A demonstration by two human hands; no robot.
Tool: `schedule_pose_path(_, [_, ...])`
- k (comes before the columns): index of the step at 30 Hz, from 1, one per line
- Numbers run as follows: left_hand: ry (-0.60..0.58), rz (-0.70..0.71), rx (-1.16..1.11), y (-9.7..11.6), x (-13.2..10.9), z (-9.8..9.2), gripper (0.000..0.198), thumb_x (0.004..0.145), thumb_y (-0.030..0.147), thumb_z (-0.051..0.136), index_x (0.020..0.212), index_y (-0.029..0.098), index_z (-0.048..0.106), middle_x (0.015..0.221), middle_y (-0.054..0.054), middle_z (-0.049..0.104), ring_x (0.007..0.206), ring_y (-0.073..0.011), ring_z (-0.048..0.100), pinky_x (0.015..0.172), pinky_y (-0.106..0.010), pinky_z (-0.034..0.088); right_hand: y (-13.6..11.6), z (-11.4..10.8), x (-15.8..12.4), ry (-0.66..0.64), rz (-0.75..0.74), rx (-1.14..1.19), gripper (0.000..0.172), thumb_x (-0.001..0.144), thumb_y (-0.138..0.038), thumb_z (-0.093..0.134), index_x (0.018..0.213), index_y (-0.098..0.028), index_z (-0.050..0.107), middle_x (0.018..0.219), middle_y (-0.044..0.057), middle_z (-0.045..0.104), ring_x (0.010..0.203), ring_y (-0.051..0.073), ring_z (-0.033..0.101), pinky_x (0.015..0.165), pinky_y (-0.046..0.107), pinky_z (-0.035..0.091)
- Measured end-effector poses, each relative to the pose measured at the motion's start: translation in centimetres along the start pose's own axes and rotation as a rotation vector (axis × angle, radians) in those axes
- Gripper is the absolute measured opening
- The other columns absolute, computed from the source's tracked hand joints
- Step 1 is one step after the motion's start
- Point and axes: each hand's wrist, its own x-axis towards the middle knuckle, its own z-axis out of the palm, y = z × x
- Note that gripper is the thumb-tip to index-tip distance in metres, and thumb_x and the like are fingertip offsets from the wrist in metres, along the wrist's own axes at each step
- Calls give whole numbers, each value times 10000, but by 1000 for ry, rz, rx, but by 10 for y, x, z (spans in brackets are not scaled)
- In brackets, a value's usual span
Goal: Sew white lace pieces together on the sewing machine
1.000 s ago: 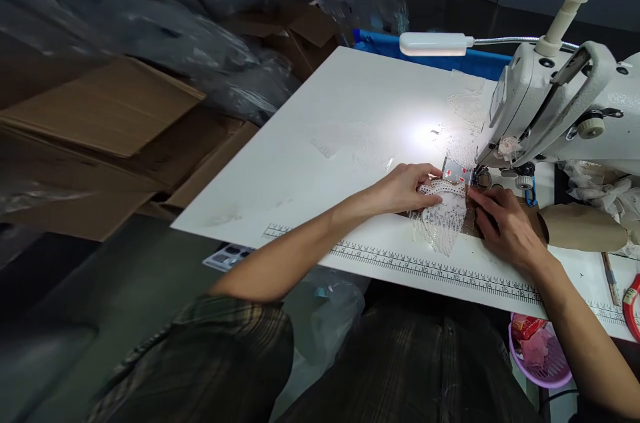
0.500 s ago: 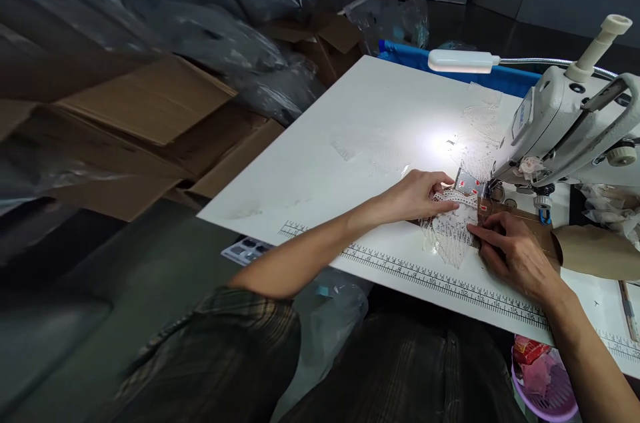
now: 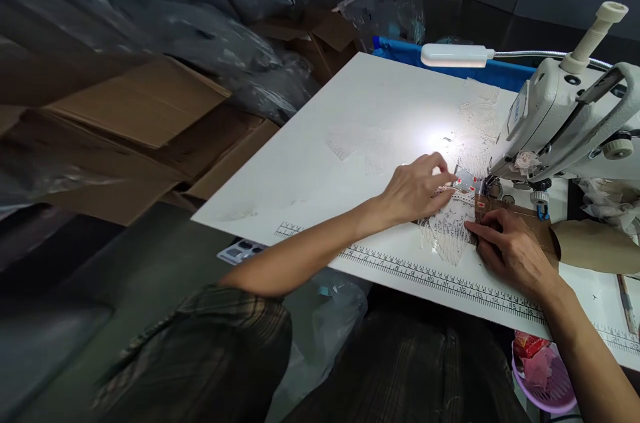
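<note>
White lace fabric (image 3: 449, 236) lies at the sewing machine (image 3: 543, 116), its upper edge near the needle area and a grey metal plate with red marks (image 3: 466, 177). My left hand (image 3: 417, 188) is over the lace's upper left, thumb and forefinger apart, with the fabric edge below them. My right hand (image 3: 515, 249) rests on the table to the right, its forefinger stretched to the lace's right edge and the other fingers curled beneath. Both hands partly cover the fabric. A brown board (image 3: 537, 229) lies under the needle area and beside my right hand.
More lace pieces (image 3: 481, 103) lie behind the machine head, under a lamp (image 3: 455, 55). A printed ruler (image 3: 415, 269) runs along the front of the white table (image 3: 310, 163). Cardboard boxes (image 3: 140, 103) stand left; a purple basket (image 3: 550, 399) sits below.
My left hand has loosened from the folded lace band and its fingers are raised and more bent. The lace edge now lies flatter. My right hand stays at the right edge.
</note>
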Motion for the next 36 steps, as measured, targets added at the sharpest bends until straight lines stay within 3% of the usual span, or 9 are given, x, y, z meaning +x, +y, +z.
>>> schedule_pose_path(4, [-130, 419, 173, 9, 10, 13, 272, 996, 244, 446, 967, 160, 703, 1090, -124, 684, 907, -203, 595, 779, -361, 472, 1, 1, 0, -6, 0, -5, 381, 908, -181, 499, 1210, -260, 717, 1000, 104, 637, 876, 228, 609, 745, 400, 527])
schedule_pose_path(7, [-191, 498, 262, 8, 14, 17, 279, 999, 255, 440, 1027, 145, 695, 1150, -149, 683, 953, -234, 590, 820, -381, 448, 1, 1, 0, -17, 9, -3, 399, 909, -191, 503, 1246, -275, 701, 1012, 102, 635, 884, 225, 604, 749, 400, 526])
schedule_pose_path(14, [-136, 482, 210, 1, 19, 21, 298, 1000, 283, 453, 1148, 140, 668, 1229, -153, 663, 995, -253, 575, 849, -374, 376, 1, 5, 1, 17, 27, -49, 407, 920, -184, 467, 1256, -241, 690, 1021, 127, 618, 906, 248, 583, 774, 439, 539])
schedule_pose_path(20, [-178, 428, 254, 0, 37, 22, 368, 1009, 287, 386, 1214, 147, 657, 1311, -143, 640, 1024, -262, 557, 885, -387, 335, 8, 9, 5, 113, 83, -60, 364, 955, -226, 469, 1249, -211, 683, 1050, 139, 606, 936, 243, 574, 814, 427, 549])
schedule_pose_path(25, [-143, 397, 148, -5, 32, 22, 381, 1006, 310, 401, 1287, 187, 627, 1435, -118, 572, 1103, -267, 544, 990, -436, 306, 6, 9, 4, 104, 119, -43, 365, 963, -225, 464, 1250, -200, 688, 1065, 147, 599, 944, 250, 565, 828, 438, 543])
schedule_pose_path(29, [-127, 382, 84, -8, 29, 25, 372, 995, 302, 417, 1281, 209, 635, 1421, -111, 588, 1151, -281, 537, 1035, -485, 271, 4, 9, 3, 80, 149, -19, 381, 953, -220, 473, 1276, -227, 675, 1084, 140, 591, 945, 251, 558, 840, 439, 530])
schedule_pose_path(36, [-156, 394, 61, -12, 30, 23, 389, 1005, 321, 389, 1318, 229, 602, 1458, -103, 557, 1199, -281, 530, 1041, -475, 249, 0, 12, 3, 88, 171, -84, 399, 944, -213, 457, 1284, -244, 665, 1087, 142, 599, 965, 273, 544, 834, 464, 507])
